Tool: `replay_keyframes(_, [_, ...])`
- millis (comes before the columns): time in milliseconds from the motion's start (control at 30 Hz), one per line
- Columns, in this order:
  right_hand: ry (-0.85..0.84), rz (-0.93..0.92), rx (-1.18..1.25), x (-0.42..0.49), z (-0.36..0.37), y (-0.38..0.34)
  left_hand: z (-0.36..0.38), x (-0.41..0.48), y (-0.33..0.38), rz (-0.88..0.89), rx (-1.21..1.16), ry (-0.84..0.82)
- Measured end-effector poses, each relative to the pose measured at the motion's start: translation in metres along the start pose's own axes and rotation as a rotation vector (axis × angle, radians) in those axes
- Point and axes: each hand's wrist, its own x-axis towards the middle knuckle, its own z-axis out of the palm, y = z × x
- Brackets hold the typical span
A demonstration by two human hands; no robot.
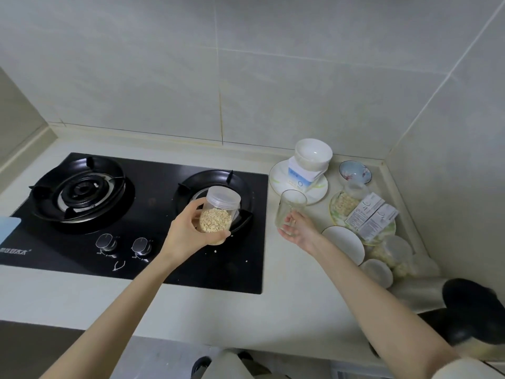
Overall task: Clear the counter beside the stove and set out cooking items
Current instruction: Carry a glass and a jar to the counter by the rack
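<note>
My left hand [188, 232] grips a clear plastic jar [218, 214] with a screw lid, about half full of pale oats, above the right burner of the black gas stove [136, 214]. My right hand [299, 231] holds an empty drinking glass [290, 207] by its lower part, just right of the stove over the counter [284, 283]. Behind the glass a white bowl [313, 157] is stacked on a blue and white carton, which stands on a white plate [281, 176].
The right corner holds a small blue patterned bowl [355, 171], a plate with oats and two small boxes [371, 217], a gold-rimmed white plate [345, 243], plastic lids and bags. A black pan [470, 310] sits at the right front edge. A few oat flakes lie on the stove.
</note>
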Motion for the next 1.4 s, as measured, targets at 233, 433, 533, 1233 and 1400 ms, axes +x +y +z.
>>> replay_keyframes(233, [-0.205, -0.133, -0.248, -0.034, -0.005, -0.037, -0.005, -0.014, 0.006, -0.032, -0.019, 0.098])
replay_keyframes(433, [-0.490, -0.227, -0.342, -0.083, 0.027, -0.062, -0.030, -0.037, 0.015, -0.092, -0.104, 0.226])
replay_keyframes(533, [-0.591, -0.239, -0.374, -0.101, 0.054, -0.060, -0.050, -0.055, 0.019, -0.099, -0.123, 0.289])
replay_keyframes(1233, [-1.190, -0.035, -0.714, -0.287, 0.343, 0.160, -0.297, -0.366, -0.087, -0.323, -0.114, 0.919])
replay_keyframes(1400, [-1.318, 0.032, -0.763, -0.361, 0.410, 0.241, -0.350, -0.467, -0.109, -0.362, -0.108, 1.061])
